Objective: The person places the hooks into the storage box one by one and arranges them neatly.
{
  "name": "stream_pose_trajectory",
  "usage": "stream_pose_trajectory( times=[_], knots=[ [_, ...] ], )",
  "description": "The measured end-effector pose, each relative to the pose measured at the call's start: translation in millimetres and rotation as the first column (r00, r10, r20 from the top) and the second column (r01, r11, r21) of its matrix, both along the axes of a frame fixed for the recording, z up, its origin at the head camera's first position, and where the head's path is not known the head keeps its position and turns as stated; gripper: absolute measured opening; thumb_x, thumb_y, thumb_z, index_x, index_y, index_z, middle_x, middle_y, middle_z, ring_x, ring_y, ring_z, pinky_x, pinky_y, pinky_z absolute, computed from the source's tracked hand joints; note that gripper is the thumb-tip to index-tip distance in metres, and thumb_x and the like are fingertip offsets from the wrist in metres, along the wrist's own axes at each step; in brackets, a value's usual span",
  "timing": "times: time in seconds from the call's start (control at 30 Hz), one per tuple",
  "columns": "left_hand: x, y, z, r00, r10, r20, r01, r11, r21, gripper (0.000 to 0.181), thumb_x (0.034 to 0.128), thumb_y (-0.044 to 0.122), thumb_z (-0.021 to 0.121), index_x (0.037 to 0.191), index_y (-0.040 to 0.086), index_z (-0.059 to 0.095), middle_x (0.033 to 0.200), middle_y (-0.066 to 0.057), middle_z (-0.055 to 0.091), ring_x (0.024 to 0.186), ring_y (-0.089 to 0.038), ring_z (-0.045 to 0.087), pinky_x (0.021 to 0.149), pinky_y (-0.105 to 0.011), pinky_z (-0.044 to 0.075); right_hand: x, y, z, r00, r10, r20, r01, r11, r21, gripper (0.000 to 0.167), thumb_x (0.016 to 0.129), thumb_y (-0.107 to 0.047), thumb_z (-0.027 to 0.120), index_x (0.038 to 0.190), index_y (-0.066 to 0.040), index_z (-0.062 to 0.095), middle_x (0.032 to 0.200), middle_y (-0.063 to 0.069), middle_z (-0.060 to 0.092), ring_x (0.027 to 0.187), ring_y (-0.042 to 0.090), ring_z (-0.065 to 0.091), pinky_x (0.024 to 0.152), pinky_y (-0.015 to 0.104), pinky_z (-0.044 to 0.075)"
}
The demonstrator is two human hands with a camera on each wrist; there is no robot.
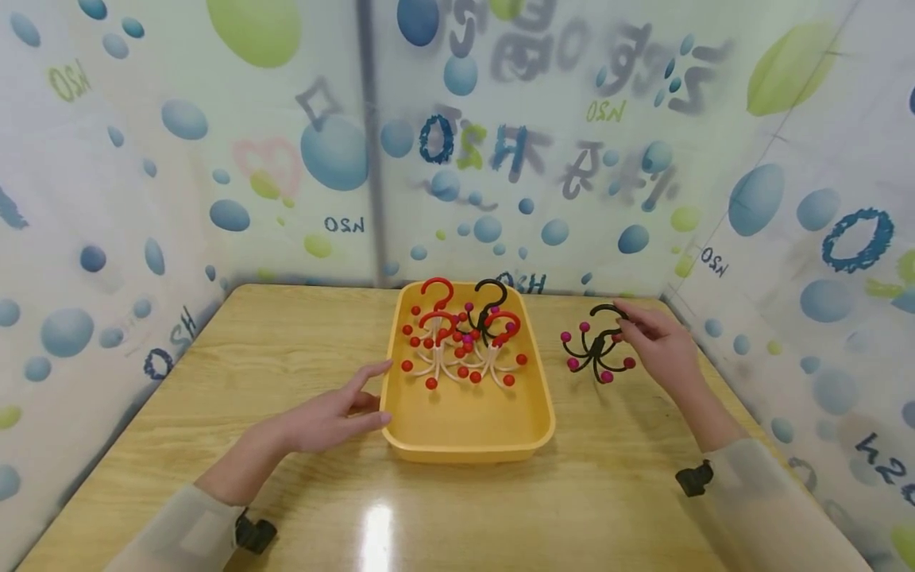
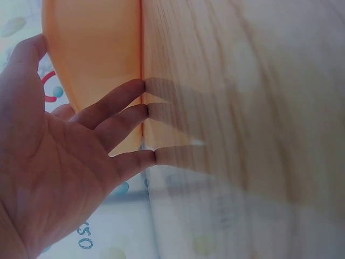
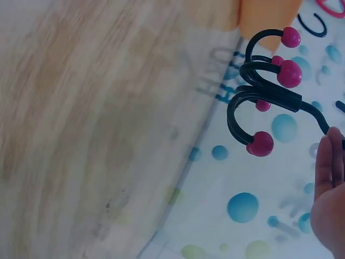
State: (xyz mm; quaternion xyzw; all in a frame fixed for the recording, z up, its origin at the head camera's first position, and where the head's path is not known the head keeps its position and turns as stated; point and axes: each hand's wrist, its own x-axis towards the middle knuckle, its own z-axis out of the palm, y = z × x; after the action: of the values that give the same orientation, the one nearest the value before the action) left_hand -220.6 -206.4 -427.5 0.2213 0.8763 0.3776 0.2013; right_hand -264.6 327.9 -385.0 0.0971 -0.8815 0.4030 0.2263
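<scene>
A yellow plastic tray (image 1: pixel 468 425) stands on the table with several multi-pronged hanging hooks inside it. My left hand (image 1: pixel 325 417) rests against the tray's left side, its fingers spread; in the left wrist view some fingertips (image 2: pixel 138 86) meet the table beside the tray wall. To the tray's right, my right hand (image 1: pixel 661 345) pinches the curved top of a black hanging hook (image 1: pixel 596 349) with magenta balls on its prongs. That hook hangs above the table, prongs down. In the right wrist view, only part of the hand shows at the right edge.
White-pronged hooks with red tops and red balls (image 1: pixel 431 384) fill the tray's far half, beside another black hook (image 1: pixel 493 290) with magenta balls. Patterned sheets (image 1: pixel 286 199) enclose the wooden table (image 1: pixel 307 334) at the back and sides.
</scene>
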Motion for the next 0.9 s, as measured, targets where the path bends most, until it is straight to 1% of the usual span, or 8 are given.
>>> stream_pose_trajectory(
  times=[0.1, 0.17, 0.27, 0.4, 0.5, 0.63, 0.77, 0.9],
  knots=[
    [-0.2, 0.3, 1.0, 1.000, 0.006, 0.003, -0.006, 1.000, -0.006, 0.087, 0.1093, 0.056, 0.063, 0.175, 0.033, 0.012, 0.154, -0.023, 0.065, 0.143, -0.041, 0.062, 0.119, -0.066, 0.047, 11.7, -4.2, 8.4, 1.000, 0.009, -0.020, -0.010, 0.999, -0.053, 0.036, 0.108, -0.017, 0.071, 0.144, -0.013, 0.074, 0.101, -0.022, 0.071, 0.080, -0.006, 0.067, 0.053, 0.020, 0.046],
    [-0.3, 0.0, 0.9, 1.000, 0.009, 0.007, -0.009, 1.000, -0.008, 0.086, 0.1092, 0.056, 0.063, 0.175, 0.034, 0.012, 0.154, -0.023, 0.064, 0.143, -0.041, 0.062, 0.119, -0.066, 0.048, 18.7, -7.1, 13.3, 0.999, 0.028, -0.037, -0.031, 0.996, -0.087, 0.035, 0.108, -0.014, 0.071, 0.143, -0.010, 0.074, 0.099, -0.026, 0.068, 0.082, -0.006, 0.068, 0.055, 0.019, 0.048],
    [-0.2, -0.2, 0.4, 1.000, 0.007, 0.009, -0.007, 1.000, -0.003, 0.087, 0.1092, 0.056, 0.064, 0.175, 0.034, 0.012, 0.154, -0.022, 0.065, 0.143, -0.041, 0.062, 0.118, -0.065, 0.048, 30.0, -13.7, 20.7, 0.996, 0.058, -0.067, -0.065, 0.991, -0.114, 0.034, 0.107, -0.009, 0.072, 0.141, -0.007, 0.075, 0.098, -0.024, 0.068, 0.083, -0.007, 0.070, 0.056, 0.017, 0.049],
    [-0.6, -0.1, 0.0, 1.000, 0.000, 0.008, 0.000, 1.000, 0.004, 0.087, 0.1096, 0.055, 0.063, 0.175, 0.033, 0.011, 0.153, -0.022, 0.065, 0.143, -0.041, 0.062, 0.118, -0.065, 0.049, 43.3, -28.4, 30.1, 0.986, 0.119, -0.120, -0.136, 0.981, -0.142, 0.033, 0.105, -0.003, 0.072, 0.138, -0.005, 0.077, 0.100, -0.018, 0.073, 0.086, -0.002, 0.073, 0.058, 0.016, 0.052],
    [-0.6, -0.5, -0.1, 1.000, -0.001, 0.012, 0.001, 1.000, 0.010, 0.087, 0.1098, 0.054, 0.063, 0.175, 0.033, 0.011, 0.154, -0.023, 0.065, 0.143, -0.041, 0.062, 0.118, -0.065, 0.049, 50.1, -42.4, 34.8, 0.968, 0.181, -0.172, -0.207, 0.967, -0.148, 0.032, 0.103, 0.004, 0.072, 0.134, -0.003, 0.078, 0.101, -0.015, 0.077, 0.088, 0.002, 0.072, 0.062, 0.014, 0.055],
    [-0.2, -0.2, 0.0, 1.000, -0.003, 0.020, 0.002, 1.000, 0.020, 0.087, 0.1098, 0.053, 0.064, 0.175, 0.033, 0.011, 0.154, -0.023, 0.064, 0.143, -0.041, 0.063, 0.118, -0.064, 0.049, 55.5, -59.8, 38.0, 0.937, 0.265, -0.226, -0.297, 0.947, -0.122, 0.035, 0.099, 0.013, 0.071, 0.130, 0.000, 0.079, 0.102, -0.014, 0.080, 0.089, 0.005, 0.073, 0.070, 0.013, 0.058],
    [-0.3, -0.1, 0.5, 1.000, -0.003, 0.013, 0.003, 1.000, 0.018, 0.086, 0.1097, 0.054, 0.064, 0.175, 0.032, 0.011, 0.153, -0.022, 0.065, 0.143, -0.041, 0.063, 0.118, -0.065, 0.049, 57.8, -76.8, 38.8, 0.917, 0.318, -0.240, -0.343, 0.937, -0.069, 0.038, 0.097, 0.013, 0.073, 0.130, -0.003, 0.080, 0.100, -0.006, 0.080, 0.090, 0.006, 0.071, 0.074, 0.013, 0.058],
    [-0.8, -0.4, -0.1, 1.000, -0.002, 0.005, 0.001, 1.000, 0.013, 0.086, 0.1096, 0.055, 0.064, 0.175, 0.033, 0.012, 0.153, -0.021, 0.065, 0.143, -0.040, 0.063, 0.119, -0.065, 0.048, 58.5, -95.3, 36.1, 0.907, 0.368, -0.205, -0.383, 0.923, -0.036, 0.037, 0.099, 0.010, 0.073, 0.131, -0.007, 0.081, 0.100, 0.008, 0.080, 0.093, 0.005, 0.068, 0.075, 0.017, 0.060]
  ],
)
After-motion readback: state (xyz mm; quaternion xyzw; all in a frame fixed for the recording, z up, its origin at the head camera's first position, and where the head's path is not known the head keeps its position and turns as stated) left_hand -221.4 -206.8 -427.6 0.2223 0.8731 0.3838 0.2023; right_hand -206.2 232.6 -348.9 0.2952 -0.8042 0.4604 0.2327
